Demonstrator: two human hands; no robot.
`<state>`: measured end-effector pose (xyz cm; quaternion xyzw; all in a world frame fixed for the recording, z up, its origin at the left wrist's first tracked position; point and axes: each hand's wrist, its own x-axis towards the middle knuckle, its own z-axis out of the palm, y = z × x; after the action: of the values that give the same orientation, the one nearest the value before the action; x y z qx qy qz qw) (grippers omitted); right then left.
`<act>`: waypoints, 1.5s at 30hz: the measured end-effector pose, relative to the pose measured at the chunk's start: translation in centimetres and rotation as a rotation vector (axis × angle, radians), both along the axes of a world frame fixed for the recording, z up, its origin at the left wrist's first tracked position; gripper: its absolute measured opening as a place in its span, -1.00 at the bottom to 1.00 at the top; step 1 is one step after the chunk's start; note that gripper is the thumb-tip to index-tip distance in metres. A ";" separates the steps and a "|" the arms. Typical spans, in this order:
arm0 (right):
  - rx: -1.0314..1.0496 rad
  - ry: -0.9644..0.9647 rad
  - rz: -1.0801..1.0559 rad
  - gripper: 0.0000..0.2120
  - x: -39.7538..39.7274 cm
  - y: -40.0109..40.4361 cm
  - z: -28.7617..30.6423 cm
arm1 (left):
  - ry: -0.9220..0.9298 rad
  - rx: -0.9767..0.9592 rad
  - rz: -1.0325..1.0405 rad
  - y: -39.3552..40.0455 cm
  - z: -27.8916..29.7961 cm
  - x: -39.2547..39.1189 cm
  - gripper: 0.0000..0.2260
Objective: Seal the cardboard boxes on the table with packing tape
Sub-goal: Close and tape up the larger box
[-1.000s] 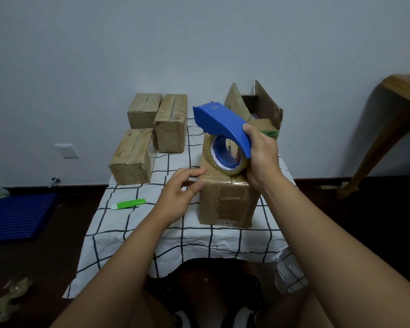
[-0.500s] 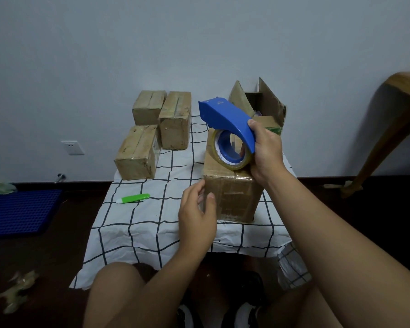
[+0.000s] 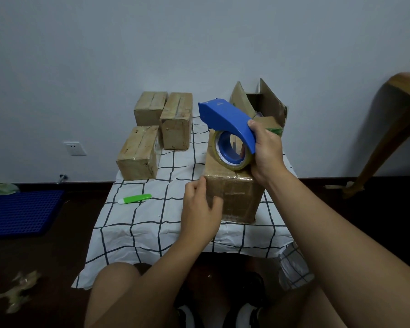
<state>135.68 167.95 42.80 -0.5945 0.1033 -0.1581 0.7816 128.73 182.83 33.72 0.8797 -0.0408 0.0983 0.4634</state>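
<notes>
the right hand (image 3: 266,152) grips the blue tape dispenser (image 3: 225,119), its roll on top of the near cardboard box (image 3: 234,200) at the counter (image 3: 152,223) front; left hand (image 3: 200,209), fingers curled, braces the box's front face; best to hold firm and pull straight; the tape end and top seam are hidden.
</notes>
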 end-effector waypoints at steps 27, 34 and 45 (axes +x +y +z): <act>0.011 0.002 -0.010 -0.80 0.2 0.0 -0.2 | 0.058 -0.541 0.021 -0.3 -0.1 -0.4 -0.62; 0.019 0.006 -0.009 -0.80 0.1 -0.1 -0.2 | 0.065 -0.377 -0.068 0.4 -0.6 0.3 -0.41; 0.019 -0.004 -0.004 -0.79 0.3 -0.1 -0.4 | -0.060 -0.165 -0.021 0.7 -0.3 0.8 -0.38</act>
<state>135.95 167.83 42.42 -0.5863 0.1045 -0.1601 0.7872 129.52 183.56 33.45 0.8348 -0.0556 0.1227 0.5337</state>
